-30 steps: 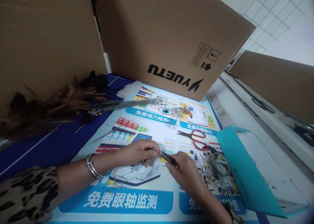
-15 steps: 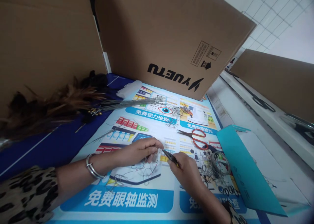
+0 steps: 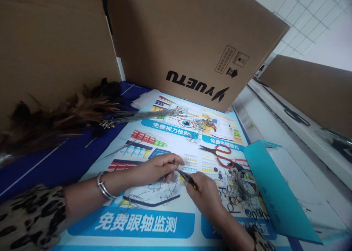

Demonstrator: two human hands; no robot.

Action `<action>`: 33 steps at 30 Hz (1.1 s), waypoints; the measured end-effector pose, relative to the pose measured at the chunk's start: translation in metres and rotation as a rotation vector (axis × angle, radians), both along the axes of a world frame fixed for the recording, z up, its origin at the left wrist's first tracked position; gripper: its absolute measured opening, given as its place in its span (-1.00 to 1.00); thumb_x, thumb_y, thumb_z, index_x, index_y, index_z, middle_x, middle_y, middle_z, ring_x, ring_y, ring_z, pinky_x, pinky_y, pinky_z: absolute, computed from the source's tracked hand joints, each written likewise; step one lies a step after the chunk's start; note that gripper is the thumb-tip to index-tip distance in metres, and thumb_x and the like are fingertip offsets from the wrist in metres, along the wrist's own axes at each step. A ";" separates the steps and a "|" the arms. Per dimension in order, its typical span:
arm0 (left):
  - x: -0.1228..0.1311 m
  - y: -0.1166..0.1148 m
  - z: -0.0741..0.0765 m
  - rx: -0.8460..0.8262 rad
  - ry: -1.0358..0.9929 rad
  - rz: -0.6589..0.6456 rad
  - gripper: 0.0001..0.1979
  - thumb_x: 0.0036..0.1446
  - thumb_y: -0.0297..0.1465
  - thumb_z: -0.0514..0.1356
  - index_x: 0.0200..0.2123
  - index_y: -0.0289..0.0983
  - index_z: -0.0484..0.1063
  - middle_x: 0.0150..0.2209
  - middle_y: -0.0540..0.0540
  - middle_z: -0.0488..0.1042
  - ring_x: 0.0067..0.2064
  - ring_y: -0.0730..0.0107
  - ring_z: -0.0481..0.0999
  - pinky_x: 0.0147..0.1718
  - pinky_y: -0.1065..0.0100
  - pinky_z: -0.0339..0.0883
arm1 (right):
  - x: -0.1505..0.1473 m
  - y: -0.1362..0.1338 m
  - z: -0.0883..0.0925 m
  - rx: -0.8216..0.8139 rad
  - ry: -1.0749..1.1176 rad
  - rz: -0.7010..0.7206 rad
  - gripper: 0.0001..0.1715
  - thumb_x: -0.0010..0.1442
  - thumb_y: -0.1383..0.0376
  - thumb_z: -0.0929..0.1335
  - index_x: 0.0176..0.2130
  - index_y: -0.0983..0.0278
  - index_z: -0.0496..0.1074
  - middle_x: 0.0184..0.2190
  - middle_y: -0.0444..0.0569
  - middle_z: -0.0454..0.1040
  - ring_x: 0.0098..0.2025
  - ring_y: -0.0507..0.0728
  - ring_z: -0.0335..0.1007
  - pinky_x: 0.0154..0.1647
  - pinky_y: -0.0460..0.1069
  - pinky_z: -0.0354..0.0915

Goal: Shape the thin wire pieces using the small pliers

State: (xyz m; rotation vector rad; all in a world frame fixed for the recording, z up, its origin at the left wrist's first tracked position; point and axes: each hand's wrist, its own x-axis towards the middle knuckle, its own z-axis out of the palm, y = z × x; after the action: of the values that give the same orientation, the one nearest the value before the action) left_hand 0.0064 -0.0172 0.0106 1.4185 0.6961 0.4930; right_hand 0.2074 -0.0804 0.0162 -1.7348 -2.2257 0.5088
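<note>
My right hand is wrapped round the dark handles of a pair of pliers, whose pointed jaws reach to my left fingertips. With thumb and forefinger pressed together, my left hand pinches a thin wire piece too small to make out fully. Below that hand, fine wires with tiny reddish bits lie on the printed sheet. Red-handled scissors rest beyond my right hand, blades pointing left. To its right is a heap of thin wires and small dark rings, with a roll on top.
A large cardboard box stands at the back, another on the left. Brown feathers and a bundle of straight wires lie at the left. A teal box borders the right side, with a white ledge behind it.
My right hand and the pliers have shifted slightly left, bringing the jaws closer to my left fingertips. My left hand has stayed nearly in place.
</note>
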 end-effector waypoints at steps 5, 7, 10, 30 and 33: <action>0.000 0.001 -0.001 -0.022 -0.028 0.002 -0.76 0.18 -0.26 0.01 -0.16 -0.27 0.28 -0.57 0.09 0.29 -0.52 0.50 0.25 -0.50 0.45 0.15 | 0.000 0.000 0.001 -0.007 0.072 -0.030 -0.77 0.15 0.28 0.26 -0.52 0.27 0.23 -0.53 -0.15 0.31 -0.46 0.00 0.21 -0.51 -0.14 -0.05; -0.001 0.002 -0.001 -0.047 -0.057 -0.011 -0.78 0.17 -0.26 0.04 -0.19 -0.27 0.29 -0.54 0.08 0.29 -0.51 0.50 0.26 -0.49 0.45 0.17 | 0.000 0.000 0.001 -0.006 0.097 -0.045 -0.76 0.15 0.28 0.26 -0.53 0.28 0.23 -0.55 -0.15 0.29 -0.48 -0.01 0.20 -0.51 -0.14 -0.05; -0.003 0.003 -0.003 -0.103 -0.122 -0.035 -0.78 0.12 -0.26 0.11 -0.21 -0.27 0.30 -0.42 0.04 0.32 -0.44 0.50 0.31 -0.45 0.44 0.22 | 0.000 0.000 0.002 -0.009 0.138 -0.075 -0.75 0.14 0.27 0.26 -0.54 0.28 0.22 -0.57 -0.16 0.26 -0.50 -0.01 0.19 -0.52 -0.14 -0.04; -0.005 0.007 -0.005 0.161 0.023 -0.025 -0.78 0.09 -0.26 0.15 -0.29 -0.29 0.46 -0.32 -0.05 0.38 -0.31 0.40 0.35 -0.32 0.42 0.22 | -0.001 0.000 0.001 -0.037 0.315 -0.108 -0.69 0.13 0.25 0.25 -0.59 0.28 0.16 -0.63 -0.21 0.13 -0.54 -0.04 0.09 -0.55 -0.15 -0.05; -0.005 0.006 -0.003 0.176 0.047 -0.023 -0.77 0.09 -0.25 0.13 -0.32 -0.29 0.46 -0.35 -0.04 0.37 -0.34 0.41 0.34 -0.35 0.44 0.22 | -0.001 0.001 0.001 -0.029 0.316 -0.107 -0.67 0.13 0.24 0.25 -0.60 0.28 0.15 -0.63 -0.22 0.11 -0.54 -0.05 0.08 -0.56 -0.15 -0.07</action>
State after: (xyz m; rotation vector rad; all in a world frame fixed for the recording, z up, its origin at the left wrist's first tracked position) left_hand 0.0018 -0.0112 0.0078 1.6054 0.6862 0.5136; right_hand 0.2068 -0.0796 0.0168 -1.6448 -1.9062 0.7369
